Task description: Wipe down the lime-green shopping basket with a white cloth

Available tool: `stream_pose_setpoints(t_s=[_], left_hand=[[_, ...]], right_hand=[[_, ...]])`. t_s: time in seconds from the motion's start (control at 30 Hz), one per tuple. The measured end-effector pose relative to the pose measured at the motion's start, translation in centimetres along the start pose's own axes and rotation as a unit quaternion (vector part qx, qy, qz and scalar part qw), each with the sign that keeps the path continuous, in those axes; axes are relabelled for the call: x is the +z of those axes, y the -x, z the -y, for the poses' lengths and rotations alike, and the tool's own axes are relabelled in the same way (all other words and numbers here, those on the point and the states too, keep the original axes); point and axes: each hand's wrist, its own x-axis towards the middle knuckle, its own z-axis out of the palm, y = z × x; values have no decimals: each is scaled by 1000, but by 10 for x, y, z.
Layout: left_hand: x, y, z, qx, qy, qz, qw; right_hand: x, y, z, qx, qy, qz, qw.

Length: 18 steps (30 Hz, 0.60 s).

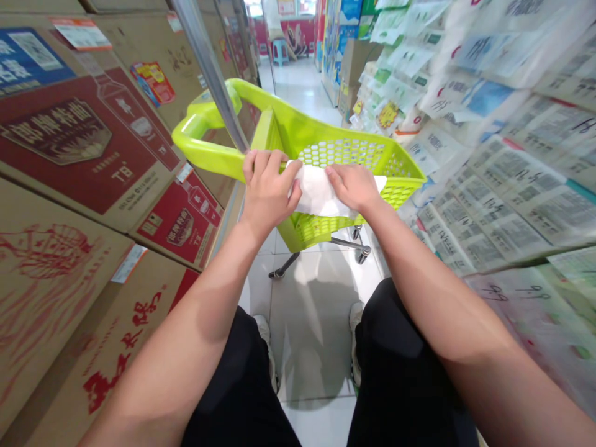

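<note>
A lime-green plastic shopping basket on wheels stands in the aisle right in front of me. Over its near rim lies a white cloth or tissue. My left hand has its fingers curled over the rim, holding the left end of the white cloth. My right hand presses down on the cloth's right part, fingers together. A grey metal pole rises from the basket's handle side.
Stacked cardboard boxes with red labels wall the left side. Packs in plastic wrap fill the shelves on the right. The white tiled floor runs ahead to a blue stool. My knees and shoes show below.
</note>
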Motion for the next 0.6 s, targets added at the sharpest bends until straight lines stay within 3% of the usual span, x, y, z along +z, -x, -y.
stream_pose_setpoints(t_s=[0.07,0.13,0.3,0.4,0.5,0.6], left_hand=[[-2,1,0,-6,-1,3,1000],[-4,1,-1,-10,-3,16,1000],[-4,0,-2,-8,1,22,1000],[-1,0,0,-8,-1,8,1000],[0,0,2,-11,-1,17,1000],[-1,0,3,-7,-5,23,1000]], right_hand=[[1,0,-10,68,25,-1,997],[3,0,-10,81,31,-10,996],[11,0,30,-39,2,-37,999],[11,-1,46,-65,-11,-43,997],[7,-3,37,-59,-5,-22,998],[6,-4,10,8,19,-13,1000]])
